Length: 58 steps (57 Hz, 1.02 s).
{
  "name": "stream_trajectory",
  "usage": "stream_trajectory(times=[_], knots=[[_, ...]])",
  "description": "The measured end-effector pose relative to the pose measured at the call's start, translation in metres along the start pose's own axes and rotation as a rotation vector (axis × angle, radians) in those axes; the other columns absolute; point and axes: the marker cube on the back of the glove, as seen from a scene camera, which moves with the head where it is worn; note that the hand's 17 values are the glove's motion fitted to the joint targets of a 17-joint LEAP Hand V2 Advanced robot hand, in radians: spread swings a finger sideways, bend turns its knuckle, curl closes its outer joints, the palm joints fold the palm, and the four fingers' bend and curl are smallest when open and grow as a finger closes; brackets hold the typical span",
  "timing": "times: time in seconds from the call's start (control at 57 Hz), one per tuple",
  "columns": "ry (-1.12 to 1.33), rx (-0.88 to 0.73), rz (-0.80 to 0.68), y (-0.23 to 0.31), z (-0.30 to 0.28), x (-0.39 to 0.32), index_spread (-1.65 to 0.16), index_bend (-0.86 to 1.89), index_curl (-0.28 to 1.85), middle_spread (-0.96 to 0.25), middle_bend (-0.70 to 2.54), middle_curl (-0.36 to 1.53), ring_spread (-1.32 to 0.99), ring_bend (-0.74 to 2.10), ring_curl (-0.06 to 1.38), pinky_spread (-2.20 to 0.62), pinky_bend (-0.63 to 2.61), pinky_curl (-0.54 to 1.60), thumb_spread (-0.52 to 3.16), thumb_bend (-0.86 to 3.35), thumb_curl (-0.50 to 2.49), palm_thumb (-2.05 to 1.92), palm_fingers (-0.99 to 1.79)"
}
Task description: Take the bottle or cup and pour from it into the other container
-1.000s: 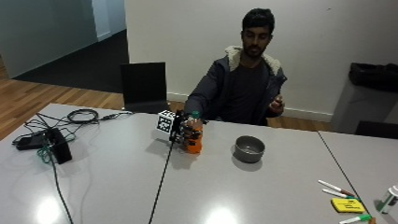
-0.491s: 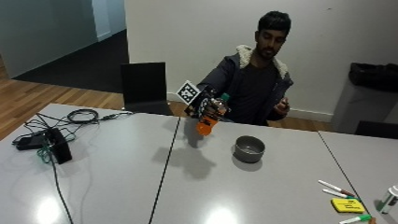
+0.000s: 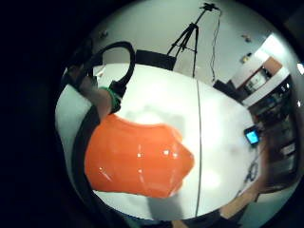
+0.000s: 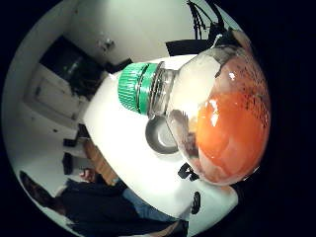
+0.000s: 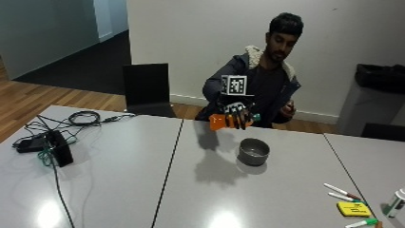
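Gloved fingers wrapped around the orange bottle, right hand holding it in the air above the bench, tipped roughly horizontal. Green cap end points toward the metal cup; orange base end points away from it. The cap looks to be on. Bottle is up and a bit behind the cup, toward the person, not touching it or the bench; its shadow falls on the bench just beside the cup. Thumb side palm view: bottle fills much of the view, clear shoulder up top, orange liquid pooled in the body, green ribbed cap on the neck, and the metal cup sits on the bench right under the neck, open side up, inside looks grey and bare. Little finger side palm view: orange bottle body close to the palm, white bench under it with the seam between the two bench tops running past. Cup stands upright near that seam, on the person's side of the bench. Further out: black box with cables at the far end of the bench, markers and a yellow pad at the opposite end, black chair behind the bench. Person's bare hand is held up near the chest, off the bench.
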Motion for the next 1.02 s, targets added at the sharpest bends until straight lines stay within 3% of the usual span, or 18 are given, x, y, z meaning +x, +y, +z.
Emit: stream_trajectory(times=[0.491,1.018], knots=[[0.729,-0.183,-0.385,0.002,0.047,-0.087,-0.32,0.08,0.22,-0.29,0.41,0.42,-0.21,0.56,0.39,0.02,0.34,0.37,0.65,-0.04,0.49,0.91,1.11],[0.795,-0.246,-0.416,0.000,0.055,-0.087,-0.32,0.09,0.22,-0.30,0.41,0.42,-0.22,0.54,0.39,0.01,0.33,0.37,0.65,-0.04,0.50,0.91,1.11]])
